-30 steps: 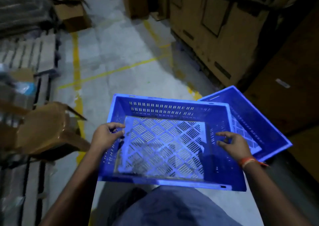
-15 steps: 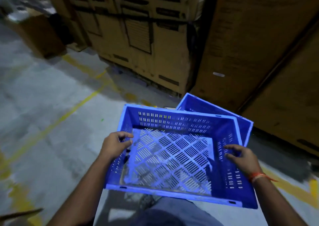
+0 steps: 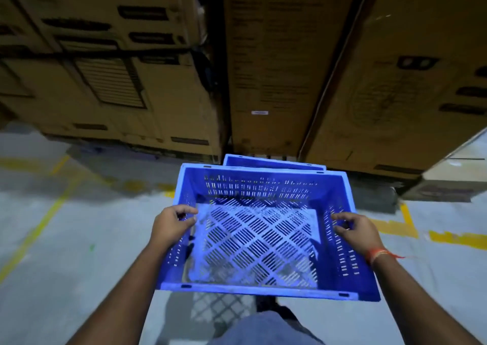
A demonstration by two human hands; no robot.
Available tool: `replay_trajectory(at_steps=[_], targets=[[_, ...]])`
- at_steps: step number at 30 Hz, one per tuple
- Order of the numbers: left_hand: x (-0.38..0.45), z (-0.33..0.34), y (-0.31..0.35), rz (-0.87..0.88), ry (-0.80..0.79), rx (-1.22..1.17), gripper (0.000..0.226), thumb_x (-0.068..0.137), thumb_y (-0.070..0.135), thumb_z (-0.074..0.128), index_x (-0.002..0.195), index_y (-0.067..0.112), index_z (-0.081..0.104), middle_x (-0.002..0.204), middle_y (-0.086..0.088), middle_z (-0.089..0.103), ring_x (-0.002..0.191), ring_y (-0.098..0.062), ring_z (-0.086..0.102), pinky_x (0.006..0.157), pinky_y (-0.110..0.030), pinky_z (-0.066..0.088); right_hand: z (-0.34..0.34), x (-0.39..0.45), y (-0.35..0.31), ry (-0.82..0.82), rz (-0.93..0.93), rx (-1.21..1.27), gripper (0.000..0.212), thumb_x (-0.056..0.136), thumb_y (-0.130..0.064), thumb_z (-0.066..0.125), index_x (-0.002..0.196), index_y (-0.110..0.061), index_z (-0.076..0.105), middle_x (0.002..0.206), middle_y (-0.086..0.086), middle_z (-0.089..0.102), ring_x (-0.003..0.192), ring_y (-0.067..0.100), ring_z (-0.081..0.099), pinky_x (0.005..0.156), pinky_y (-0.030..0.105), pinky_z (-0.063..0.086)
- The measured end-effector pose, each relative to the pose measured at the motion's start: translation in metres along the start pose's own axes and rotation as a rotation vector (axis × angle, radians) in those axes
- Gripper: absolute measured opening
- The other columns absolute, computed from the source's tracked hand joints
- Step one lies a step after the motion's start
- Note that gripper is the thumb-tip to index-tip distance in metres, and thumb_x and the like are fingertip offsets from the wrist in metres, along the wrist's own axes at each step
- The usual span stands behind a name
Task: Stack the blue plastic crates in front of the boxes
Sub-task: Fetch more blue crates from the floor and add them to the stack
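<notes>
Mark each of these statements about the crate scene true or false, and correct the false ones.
1. Both hands hold the blue crate by its side walls. True: left hand, right hand.
2. The held crate is full of boxes. False: it is empty.
3. A second blue crate lies beyond it, near the cardboard boxes. True.
4. The right wrist is bare. False: it wears an orange thread band.
5. The floor lines are red. False: the floor lines are yellow.

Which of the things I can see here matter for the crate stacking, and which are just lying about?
Part of the job:
- held blue crate
- second blue crate behind it, on the floor
- cardboard boxes it goes in front of
- left hand and right hand, each gripping a crate side

Just there:
- yellow floor lines
- red wrist thread
</notes>
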State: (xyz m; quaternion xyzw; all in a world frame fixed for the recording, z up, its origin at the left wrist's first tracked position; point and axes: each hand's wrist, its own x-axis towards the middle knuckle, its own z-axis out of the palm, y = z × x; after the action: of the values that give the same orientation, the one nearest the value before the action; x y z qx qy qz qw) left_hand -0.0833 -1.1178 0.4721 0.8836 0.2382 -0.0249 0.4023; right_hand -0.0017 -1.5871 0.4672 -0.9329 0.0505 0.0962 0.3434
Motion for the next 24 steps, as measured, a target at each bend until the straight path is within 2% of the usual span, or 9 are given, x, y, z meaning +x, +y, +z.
replay_trajectory(at_steps=[2,5,9,13,17,19,21,24], targets=[[0.021,0.012,0.009,0.018,-0.023,0.011,0.015,0.079,0.021,0.084,0.082,0.033,0.076,0.060,0.020,0.066,0.059,0.003,0.058,0.058,-0.012,0.040,0.001,0.016,0.008,0.007,0.026,0.004,0.027,0.076,-0.012,0.079,0.096,-0.029,0.075,0.075,0.005,0.070,0.068,0.019,0.064,0.060,0.022,0.042],[0.056,0.030,0.021,0.029,-0.043,0.042,0.017,0.078,0.022,0.084,0.079,0.035,0.074,0.070,0.008,0.069,0.063,-0.008,0.058,0.061,-0.022,0.043,0.001,0.049,0.020,0.004,0.055,0.023,0.027,0.076,-0.011,0.079,0.098,-0.026,0.075,0.081,0.010,0.073,0.074,0.025,0.067,0.064,0.026,0.045],[0.104,0.051,0.043,0.024,-0.035,0.082,0.012,0.079,0.023,0.083,0.085,0.032,0.077,0.061,0.009,0.060,0.061,-0.011,0.057,0.059,-0.023,0.041,0.001,0.100,0.030,-0.002,0.079,0.034,0.027,0.076,-0.010,0.077,0.099,-0.023,0.076,0.076,0.008,0.071,0.071,0.024,0.065,0.066,0.027,0.045],[0.144,0.065,0.063,0.041,-0.044,0.115,0.013,0.081,0.020,0.081,0.090,0.029,0.076,0.062,0.010,0.059,0.061,-0.013,0.057,0.058,-0.022,0.038,0.000,0.146,0.028,0.004,0.070,0.023,0.029,0.076,-0.010,0.076,0.102,-0.024,0.076,0.067,0.002,0.063,0.063,0.018,0.059,0.065,0.026,0.043],[0.179,0.071,0.074,0.064,-0.078,0.097,0.015,0.083,0.014,0.080,0.091,0.026,0.075,0.060,0.008,0.057,0.059,-0.015,0.053,0.057,-0.027,0.037,-0.003,0.179,0.022,0.009,0.071,0.019,0.031,0.077,-0.011,0.075,0.103,-0.027,0.075,0.071,0.005,0.066,0.066,0.020,0.062,0.065,0.026,0.043],[0.197,0.075,0.077,0.078,-0.098,0.098,0.015,0.083,0.011,0.079,0.093,0.022,0.076,0.060,0.010,0.057,0.057,-0.010,0.053,0.057,-0.026,0.039,-0.003,0.194,0.021,0.011,0.078,0.016,0.030,0.077,-0.012,0.075,0.104,-0.025,0.075,0.073,0.005,0.068,0.068,0.021,0.063,0.067,0.029,0.048],[0.212,0.080,0.082,0.081,-0.123,0.097,0.015,0.084,0.010,0.078,0.095,0.020,0.075,0.063,0.007,0.059,0.055,-0.004,0.052,0.056,-0.019,0.038,-0.001,0.206,0.023,0.012,0.094,0.007,0.031,0.077,-0.012,0.075,0.106,-0.023,0.075,0.072,0.004,0.067,0.067,0.020,0.063,0.068,0.030,0.050],[0.231,0.088,0.087,0.076,-0.150,0.100,0.018,0.085,0.008,0.077,0.096,0.021,0.073,0.069,0.002,0.062,0.063,-0.014,0.055,0.058,-0.022,0.039,0.003,0.220,0.022,0.000,0.117,-0.011,0.031,0.078,-0.012,0.076,0.107,-0.022,0.074,0.070,0.003,0.065,0.065,0.019,0.061,0.064,0.028,0.047]])
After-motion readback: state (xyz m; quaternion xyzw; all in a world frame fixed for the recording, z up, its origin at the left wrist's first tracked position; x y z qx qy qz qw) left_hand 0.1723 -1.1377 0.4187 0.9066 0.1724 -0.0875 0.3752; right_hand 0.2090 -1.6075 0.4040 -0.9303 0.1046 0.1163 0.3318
